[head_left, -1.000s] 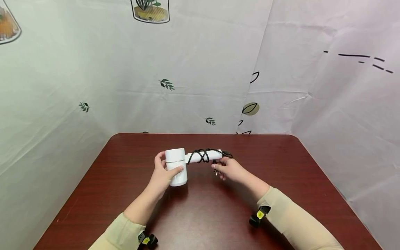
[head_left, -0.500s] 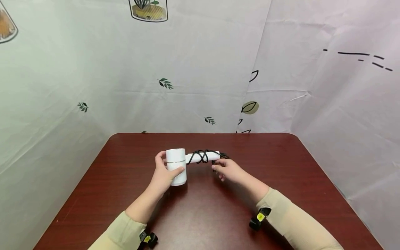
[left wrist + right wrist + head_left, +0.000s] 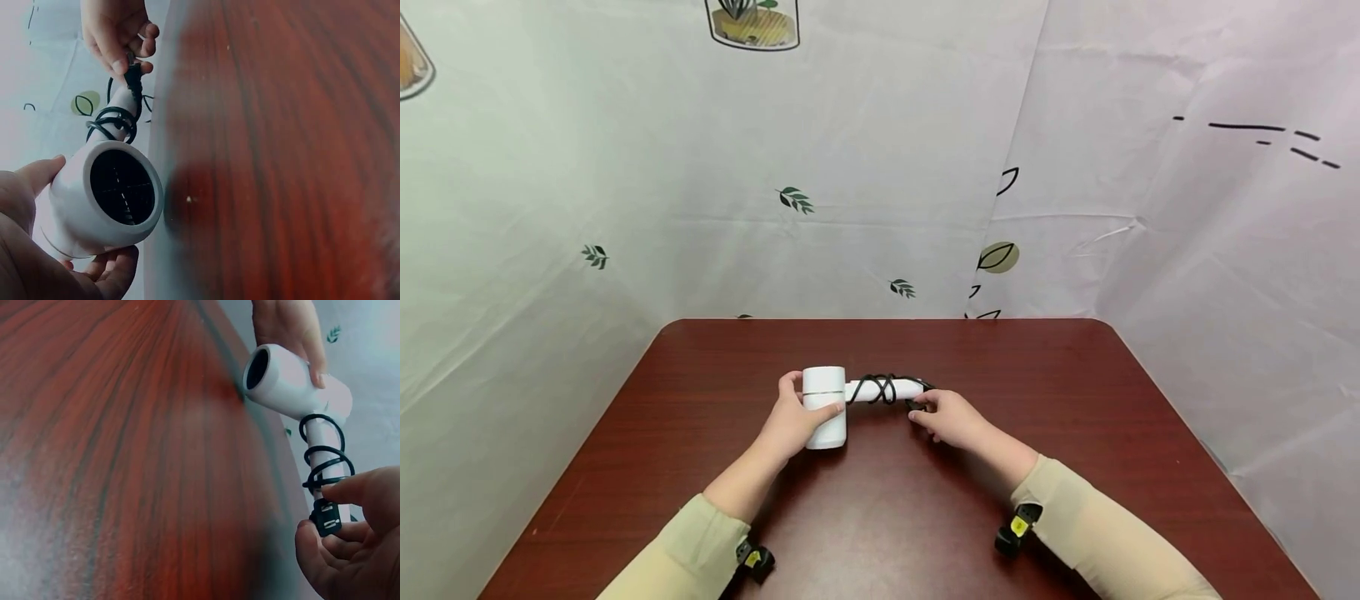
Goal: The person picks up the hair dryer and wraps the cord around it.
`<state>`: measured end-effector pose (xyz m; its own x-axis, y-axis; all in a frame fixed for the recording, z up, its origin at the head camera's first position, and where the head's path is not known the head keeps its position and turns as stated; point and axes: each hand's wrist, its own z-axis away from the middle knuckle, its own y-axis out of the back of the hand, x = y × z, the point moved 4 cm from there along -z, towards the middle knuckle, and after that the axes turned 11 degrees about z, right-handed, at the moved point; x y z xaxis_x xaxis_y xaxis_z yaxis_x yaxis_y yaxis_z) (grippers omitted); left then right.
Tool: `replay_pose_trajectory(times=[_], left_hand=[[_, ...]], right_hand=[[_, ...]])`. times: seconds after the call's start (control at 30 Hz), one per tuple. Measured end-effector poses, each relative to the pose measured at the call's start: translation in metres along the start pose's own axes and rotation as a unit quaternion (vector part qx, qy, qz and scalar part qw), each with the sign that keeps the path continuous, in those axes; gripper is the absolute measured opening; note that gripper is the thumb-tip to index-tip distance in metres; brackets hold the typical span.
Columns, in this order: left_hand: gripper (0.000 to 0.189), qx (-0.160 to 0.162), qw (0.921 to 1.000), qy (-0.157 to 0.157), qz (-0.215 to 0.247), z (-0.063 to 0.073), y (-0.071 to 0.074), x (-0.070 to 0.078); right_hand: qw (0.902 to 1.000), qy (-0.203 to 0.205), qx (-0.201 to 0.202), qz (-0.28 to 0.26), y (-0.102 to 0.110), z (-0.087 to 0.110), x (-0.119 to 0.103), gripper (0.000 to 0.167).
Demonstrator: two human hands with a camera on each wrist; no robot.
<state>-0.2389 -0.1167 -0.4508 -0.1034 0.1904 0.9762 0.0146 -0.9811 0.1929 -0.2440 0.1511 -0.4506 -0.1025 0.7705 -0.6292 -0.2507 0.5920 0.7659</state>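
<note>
A white hair dryer (image 3: 825, 407) is gripped round its barrel by my left hand (image 3: 790, 422), the thumb across the near side. Its handle (image 3: 891, 390) points right, and a black cord (image 3: 325, 450) is wound round it in crossing loops. At the handle's end my right hand (image 3: 953, 419) pinches the black plug (image 3: 326, 517) between thumb and fingers. Metal prongs show on the plug in the right wrist view. The dark round grille (image 3: 122, 187) at one barrel end faces the left wrist camera. The far fingers of my left hand are partly hidden behind the barrel.
The reddish-brown wooden table (image 3: 880, 517) spreads beneath both hands, its rounded far corners near the back. White cloth (image 3: 865, 150) with printed leaves and jars hangs behind it and along both sides. Each sleeve cuff has a black wrist camera (image 3: 1011, 537).
The hair dryer's handle has come down toward the table, levelling out a little. My right hand has moved slightly down with it, and the plug prongs have gone out of sight in the head view.
</note>
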Motion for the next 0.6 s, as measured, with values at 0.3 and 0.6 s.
replay_pose_trajectory(times=[0.3, 0.6], left_hand=[[0.093, -0.011, 0.9996, 0.019, -0.02, -0.012, 0.001, -0.002], [0.088, -0.014, 0.9996, 0.025, -0.008, -0.018, -0.003, -0.004]], right_hand=[[0.9986, 0.011, 0.01, 0.05, -0.002, -0.002, 0.002, 0.035], [0.9904, 0.021, 0.041, 0.13, -0.002, -0.006, 0.002, 0.03]])
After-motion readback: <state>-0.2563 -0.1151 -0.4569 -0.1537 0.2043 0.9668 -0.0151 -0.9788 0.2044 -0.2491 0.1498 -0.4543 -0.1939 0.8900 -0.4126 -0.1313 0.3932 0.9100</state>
